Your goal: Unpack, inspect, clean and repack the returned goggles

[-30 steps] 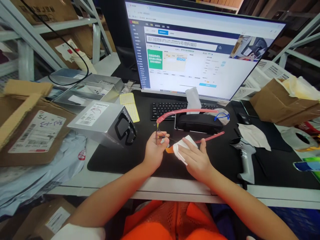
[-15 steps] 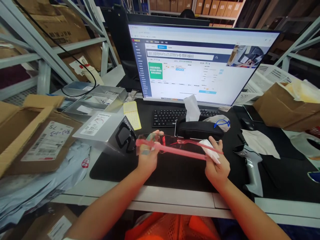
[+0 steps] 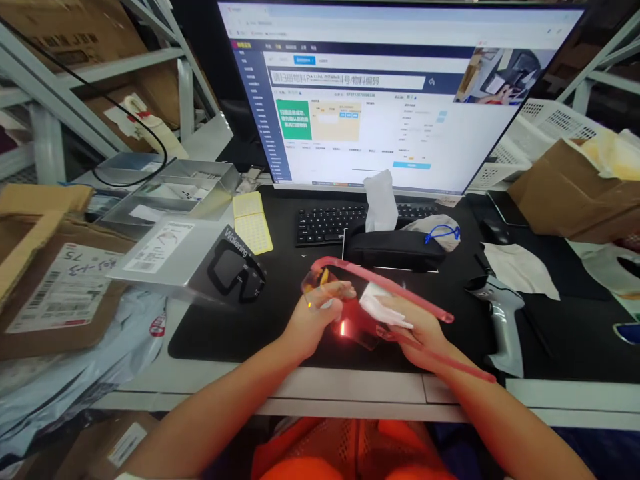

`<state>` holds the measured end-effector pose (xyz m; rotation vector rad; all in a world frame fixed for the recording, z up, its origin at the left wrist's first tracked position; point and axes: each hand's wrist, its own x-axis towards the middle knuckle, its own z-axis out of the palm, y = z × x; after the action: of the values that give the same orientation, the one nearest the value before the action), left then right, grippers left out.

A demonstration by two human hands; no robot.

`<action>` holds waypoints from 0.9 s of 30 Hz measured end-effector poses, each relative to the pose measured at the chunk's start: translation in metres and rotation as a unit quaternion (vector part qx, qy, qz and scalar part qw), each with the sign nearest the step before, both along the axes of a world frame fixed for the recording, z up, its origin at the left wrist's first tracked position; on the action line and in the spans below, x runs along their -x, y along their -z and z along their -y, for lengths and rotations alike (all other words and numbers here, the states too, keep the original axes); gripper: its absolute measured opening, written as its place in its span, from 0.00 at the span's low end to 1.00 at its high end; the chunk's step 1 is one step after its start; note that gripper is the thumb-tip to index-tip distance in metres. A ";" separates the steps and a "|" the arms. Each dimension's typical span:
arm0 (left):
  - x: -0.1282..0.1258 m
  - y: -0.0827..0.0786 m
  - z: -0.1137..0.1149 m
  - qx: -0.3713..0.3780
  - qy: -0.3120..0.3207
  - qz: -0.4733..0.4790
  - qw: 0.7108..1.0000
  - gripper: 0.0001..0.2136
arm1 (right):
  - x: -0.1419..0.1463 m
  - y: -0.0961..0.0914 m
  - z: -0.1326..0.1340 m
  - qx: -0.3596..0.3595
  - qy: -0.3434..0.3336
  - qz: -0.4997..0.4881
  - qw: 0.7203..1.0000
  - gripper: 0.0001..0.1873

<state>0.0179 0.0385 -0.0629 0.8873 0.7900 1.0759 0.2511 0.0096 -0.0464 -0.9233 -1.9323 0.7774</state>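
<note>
Left hand (image 3: 315, 319) grips the front of the red glasses (image 3: 350, 313) above a black desk mat (image 3: 235, 327); right hand (image 3: 425, 333) presses a white cloth (image 3: 379, 307) to the lens. Behind them: black case (image 3: 395, 250), keyboard (image 3: 325, 223), monitor (image 3: 390, 93); a scanner (image 3: 495, 313) lies at right

Count now: 2 hands, left (image 3: 311, 319) & right (image 3: 417, 328), on 1 pair of red glasses (image 3: 380, 293), plus 1 white wipe (image 3: 381, 305). Tabletop (image 3: 350, 390) carries 1 monitor (image 3: 390, 93), 1 keyboard (image 3: 323, 223), 1 black case (image 3: 393, 248), 1 scanner (image 3: 497, 313), 1 silver box (image 3: 185, 257).
</note>
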 end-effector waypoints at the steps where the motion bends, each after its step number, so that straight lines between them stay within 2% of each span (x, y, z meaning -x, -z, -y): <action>1: -0.002 -0.001 0.001 0.024 0.018 0.017 0.999 0.24 | 0.001 -0.004 -0.001 0.023 -0.039 -0.001 0.999 0.19; 4: -0.008 -0.008 0.003 0.093 0.035 0.072 0.992 0.23 | 0.004 -0.012 -0.001 0.113 -0.131 -0.028 0.985 0.21; 6: -0.010 -0.014 0.004 0.128 0.031 0.092 0.987 0.21 | 0.007 -0.015 -0.001 0.145 -0.147 -0.039 0.978 0.24; 9: -0.009 -0.021 0.006 0.153 0.030 0.101 0.983 0.20 | 0.007 -0.017 0.002 0.131 -0.154 -0.033 0.979 0.24; 13: -0.007 -0.024 0.005 0.151 0.016 0.110 0.982 0.18 | 0.003 -0.018 0.004 0.111 -0.153 -0.052 0.981 0.24; 15: -0.005 -0.023 0.004 0.130 0.015 0.110 0.985 0.18 | 0.002 -0.017 0.005 0.122 -0.148 -0.078 0.978 0.20; 17: -0.002 -0.023 0.002 0.090 0.017 0.097 0.991 0.20 | 0.001 -0.015 0.005 0.162 -0.127 -0.143 0.968 0.16; 19: 0.001 -0.022 -0.001 0.041 0.007 0.066 0.997 0.22 | 0.002 -0.013 0.005 0.241 -0.073 -0.231 0.940 0.14; 22: 0.008 -0.017 -0.004 -0.045 -0.028 0.004 0.999 0.22 | 0.001 -0.013 0.001 0.331 0.031 -0.318 0.888 0.19; 24: 0.011 -0.012 -0.004 -0.107 -0.045 -0.022 0.993 0.20 | 0.001 -0.012 -0.002 0.313 0.076 -0.335 0.886 0.21; 27: 0.013 -0.004 -0.003 -0.158 -0.049 -0.030 0.986 0.20 | 0.002 -0.010 -0.002 0.266 0.088 -0.332 0.901 0.19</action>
<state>0.0045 0.0419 -0.0593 1.1616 0.7300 1.2895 0.2494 0.0115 -0.0368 -0.9611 -1.0354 1.3413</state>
